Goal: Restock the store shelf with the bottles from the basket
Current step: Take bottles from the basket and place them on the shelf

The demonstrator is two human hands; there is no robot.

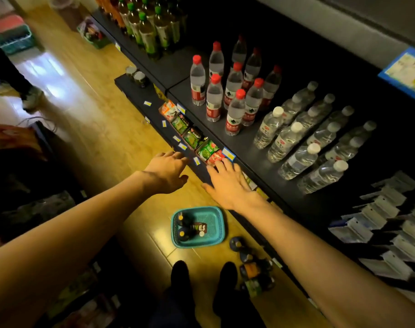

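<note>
Both arms reach forward over the aisle. The left hand [165, 171] hangs palm down with its fingers spread and loose, holding nothing, its fingertips near the front edge of the lower shelf [140, 100]. The right hand [227, 183] is likewise flat and released, fingers straight, and it overlaps the edge of the dark shelf [251, 140] just beside a blue price tag [228, 154] and the small green and red packets [210, 151] stacked below.

The teal basket [219, 221] sits on the wooden floor [102, 129], well below both hands and nearer the person's dark shoes [225, 287]. It lies between the two forearms in the view, closer to the right wrist. A few dark bottles [185, 227] lie inside it; how many, I cannot tell. More dark bottles on the floor [249, 263] lie in a row to the right of the basket, against the shelf base.

On the shelf stand red-capped water bottles [235, 112] upright, with white-capped water bottles [296, 147] in rows to their right. Green-capped bottles [149, 31] stand further along.
</note>
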